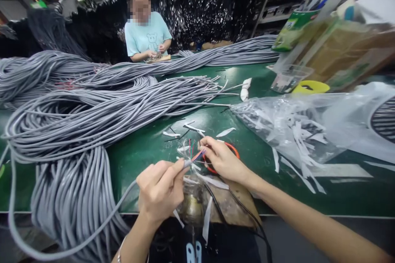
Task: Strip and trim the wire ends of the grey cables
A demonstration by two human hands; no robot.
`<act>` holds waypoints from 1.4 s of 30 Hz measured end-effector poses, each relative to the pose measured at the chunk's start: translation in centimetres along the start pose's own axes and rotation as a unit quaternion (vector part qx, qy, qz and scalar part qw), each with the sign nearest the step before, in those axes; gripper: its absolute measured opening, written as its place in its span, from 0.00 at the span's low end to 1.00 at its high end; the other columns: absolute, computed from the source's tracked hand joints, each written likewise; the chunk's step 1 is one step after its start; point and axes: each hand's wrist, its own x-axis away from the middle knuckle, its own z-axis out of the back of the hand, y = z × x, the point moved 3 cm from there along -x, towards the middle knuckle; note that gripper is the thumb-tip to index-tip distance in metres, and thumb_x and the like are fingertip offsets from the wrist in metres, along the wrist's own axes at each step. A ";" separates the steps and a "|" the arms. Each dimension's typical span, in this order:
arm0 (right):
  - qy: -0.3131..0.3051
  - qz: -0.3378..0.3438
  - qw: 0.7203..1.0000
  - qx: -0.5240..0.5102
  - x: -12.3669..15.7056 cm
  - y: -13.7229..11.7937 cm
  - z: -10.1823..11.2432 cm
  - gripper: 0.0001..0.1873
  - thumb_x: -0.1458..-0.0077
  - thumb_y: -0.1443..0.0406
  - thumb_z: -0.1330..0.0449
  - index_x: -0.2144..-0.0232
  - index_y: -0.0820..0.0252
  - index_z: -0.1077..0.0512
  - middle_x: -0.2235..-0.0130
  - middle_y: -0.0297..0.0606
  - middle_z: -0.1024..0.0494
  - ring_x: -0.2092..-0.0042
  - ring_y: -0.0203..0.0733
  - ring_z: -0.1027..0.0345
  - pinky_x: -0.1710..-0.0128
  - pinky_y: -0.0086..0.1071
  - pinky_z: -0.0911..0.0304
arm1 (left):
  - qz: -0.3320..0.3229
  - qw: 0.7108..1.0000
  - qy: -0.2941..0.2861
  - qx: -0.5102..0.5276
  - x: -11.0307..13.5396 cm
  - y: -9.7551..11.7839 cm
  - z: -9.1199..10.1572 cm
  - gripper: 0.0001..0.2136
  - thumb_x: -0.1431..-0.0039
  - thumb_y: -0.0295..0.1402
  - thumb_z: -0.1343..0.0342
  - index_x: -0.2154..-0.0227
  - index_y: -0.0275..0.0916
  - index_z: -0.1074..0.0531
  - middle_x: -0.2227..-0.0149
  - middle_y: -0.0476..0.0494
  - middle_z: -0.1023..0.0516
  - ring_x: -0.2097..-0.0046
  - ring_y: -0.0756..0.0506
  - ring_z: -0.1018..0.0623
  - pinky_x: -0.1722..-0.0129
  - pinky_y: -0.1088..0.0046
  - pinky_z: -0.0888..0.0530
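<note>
My left hand [162, 189] is closed around a grey cable [131, 187] just behind its stripped end. Thin coloured wires [198, 155] fan out from that end toward the right. The fingers of my right hand [220, 158] pinch some of these wires near their tips. Loose white strips [212, 181] hang below the cable end, close to both hands. Partly behind my right hand lies an orange ring [236, 150]. Under my hands is a small device [194, 203] on a brown board [243, 201], its details blurred.
Large bundles of grey cable [77, 119] cover the left and back of the green table [247, 127]. To the right lies a clear plastic bag [284, 119] with white scraps. A yellow-rimmed cup [311, 87] stands behind it. Across the table a person [149, 35] handles something small.
</note>
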 end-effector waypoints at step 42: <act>0.171 0.264 0.921 0.228 2.5 -4.4 2.2 0.08 0.45 0.70 0.44 0.75 0.62 0.29 0.80 0.34 0.32 0.75 0.34 0.46 0.73 0.31 0.51 | 0.017 0.997 -0.076 -0.004 0.4 0.1 -0.8 0.08 0.48 0.23 0.43 0.64 0.37 0.29 0.75 0.48 0.24 0.75 0.52 0.27 0.75 0.77 0.33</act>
